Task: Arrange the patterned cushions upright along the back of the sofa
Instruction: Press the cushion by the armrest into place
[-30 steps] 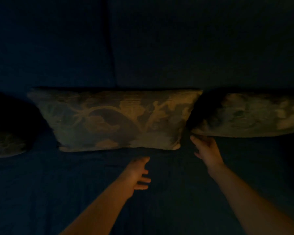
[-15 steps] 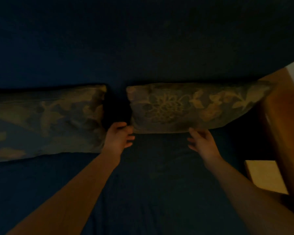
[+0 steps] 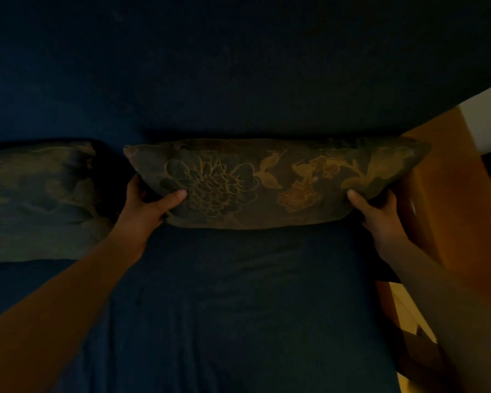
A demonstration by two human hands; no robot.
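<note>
Woven floral fabric bunches under both grips: I see the left hand (image 3: 148,204) and right hand (image 3: 376,208) clamped on opposite ends of the flower cushion (image 3: 267,182), thumbs pressed into its front. Half a second ago they only touched its lower edge. It stands along the sofa back (image 3: 238,80), plump and oblong; the second cushion (image 3: 37,199) leans just left, on the smooth navy seat (image 3: 238,293).

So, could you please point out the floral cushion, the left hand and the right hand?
floral cushion (image 3: 267,188): head view, front face.
left hand (image 3: 150,205): head view, back of hand.
right hand (image 3: 380,214): head view, back of hand.
</note>
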